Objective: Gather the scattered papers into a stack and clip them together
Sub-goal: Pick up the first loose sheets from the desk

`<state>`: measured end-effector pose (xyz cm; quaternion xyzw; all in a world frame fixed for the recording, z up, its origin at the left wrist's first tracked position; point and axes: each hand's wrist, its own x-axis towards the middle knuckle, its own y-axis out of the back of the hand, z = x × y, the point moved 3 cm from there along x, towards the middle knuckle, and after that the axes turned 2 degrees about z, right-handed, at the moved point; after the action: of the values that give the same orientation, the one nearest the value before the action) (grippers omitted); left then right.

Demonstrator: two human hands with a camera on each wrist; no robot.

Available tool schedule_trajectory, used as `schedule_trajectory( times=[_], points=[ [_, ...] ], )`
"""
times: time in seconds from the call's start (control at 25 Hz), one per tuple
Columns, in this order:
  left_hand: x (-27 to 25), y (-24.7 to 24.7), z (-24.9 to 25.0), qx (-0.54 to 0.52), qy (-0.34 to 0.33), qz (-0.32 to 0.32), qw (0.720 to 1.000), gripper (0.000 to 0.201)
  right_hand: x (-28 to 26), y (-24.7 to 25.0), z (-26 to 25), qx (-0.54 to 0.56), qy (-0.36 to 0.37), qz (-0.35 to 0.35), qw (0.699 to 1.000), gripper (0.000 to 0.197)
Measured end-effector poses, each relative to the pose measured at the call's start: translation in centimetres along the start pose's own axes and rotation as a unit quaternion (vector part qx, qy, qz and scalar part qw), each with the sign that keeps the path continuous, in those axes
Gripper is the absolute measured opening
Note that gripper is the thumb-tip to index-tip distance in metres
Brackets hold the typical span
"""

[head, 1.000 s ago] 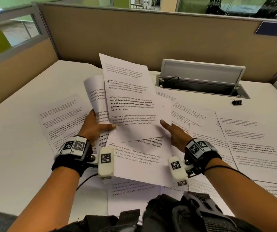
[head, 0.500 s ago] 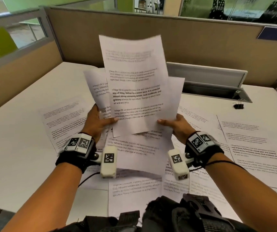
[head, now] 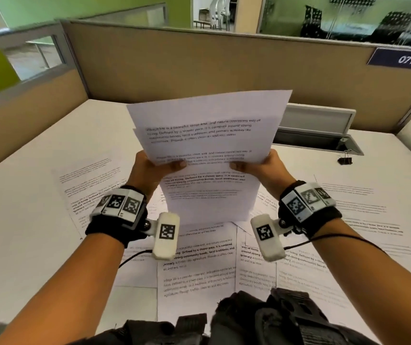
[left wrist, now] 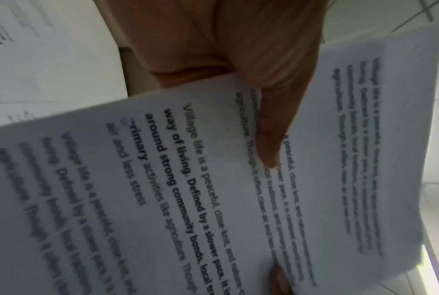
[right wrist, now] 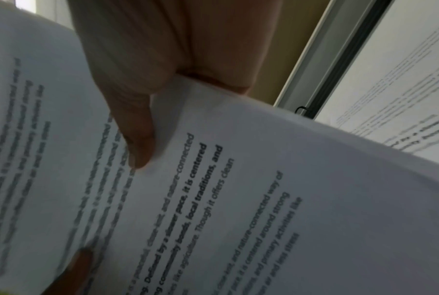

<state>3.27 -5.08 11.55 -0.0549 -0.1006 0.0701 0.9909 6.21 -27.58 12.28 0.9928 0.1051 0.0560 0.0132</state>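
I hold a small stack of printed papers (head: 206, 135) upright above the desk, its lower edge hanging free. My left hand (head: 154, 166) grips its left edge with the thumb on the front sheet; my right hand (head: 259, 166) grips the right edge the same way. In the left wrist view the stack of papers (left wrist: 163, 189) lies under my left thumb, and in the right wrist view the stack of papers (right wrist: 238, 189) lies under my right thumb. Several loose sheets (head: 199, 265) still lie spread on the white desk (head: 25, 220). A black binder clip (head: 345, 159) sits at the back right.
An open cable tray with a raised lid (head: 316, 130) is set into the desk behind the papers. Tan partition walls (head: 199, 66) close the desk at the back and left. More sheets (head: 363, 212) cover the right side.
Both hands have raised the gathered sheets off the desk and turned them upright, squaring them into one stack. The right hand went from lying flat to gripping the right edge.
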Motion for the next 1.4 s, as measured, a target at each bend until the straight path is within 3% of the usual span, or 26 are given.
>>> schedule_trajectory(
  times=[0.24,0.52,0.68,0.76,0.8,0.88,1.0,1.08,1.16,1.28,1.4],
  points=[
    [0.2,-0.7,2.1,-0.006,-0.039,0.047,0.998,0.03,-0.2,0.0,-1.1,0.036,0.03,0.047,0.998,0.025],
    [-3.9,0.6,-7.2,0.107,0.07,0.06,0.99,0.022,-4.1,-0.8,8.3,-0.039,-0.089,0.034,0.995,0.022],
    [-4.1,1.5,-8.2,0.147,0.089,0.065,0.983,0.019,-3.7,-0.9,9.4,-0.018,-0.128,0.063,0.99,0.015],
    [-3.9,3.2,-8.4,0.137,0.12,0.101,0.978,0.014,-3.1,-1.0,9.2,-0.024,-0.136,0.06,0.989,0.011],
    [-3.9,4.7,-8.5,0.158,0.131,0.138,0.969,0.014,-3.0,-1.1,9.1,-0.027,-0.14,0.054,0.988,0.009],
    [-3.9,8.3,-8.9,0.284,0.156,0.208,0.923,0.026,-2.9,-1.3,9.1,-0.032,-0.146,0.045,0.988,0.008],
    [-5.0,13.5,-9.0,0.439,0.288,0.265,0.809,0.066,-2.8,-1.8,9.5,-0.045,-0.149,0.055,0.986,0.008],
    [-5.8,15.6,-8.9,0.478,0.36,0.271,0.755,0.089,-2.6,-2.1,9.8,-0.051,-0.153,0.069,0.985,0.007],
    [-6.3,16.3,-8.8,0.503,0.38,0.26,0.731,0.102,-2.4,-2.3,10.2,-0.061,-0.16,0.076,0.982,0.007],
    [-6.3,16.6,-8.8,0.549,0.37,0.242,0.71,0.102,-2.1,-3.0,10.6,-0.059,-0.172,0.077,0.98,0.014],
    [-5.5,16.5,-9.4,0.558,0.35,0.23,0.716,0.095,-2.1,-3.2,11.0,-0.065,-0.174,0.076,0.98,0.028]
  ],
)
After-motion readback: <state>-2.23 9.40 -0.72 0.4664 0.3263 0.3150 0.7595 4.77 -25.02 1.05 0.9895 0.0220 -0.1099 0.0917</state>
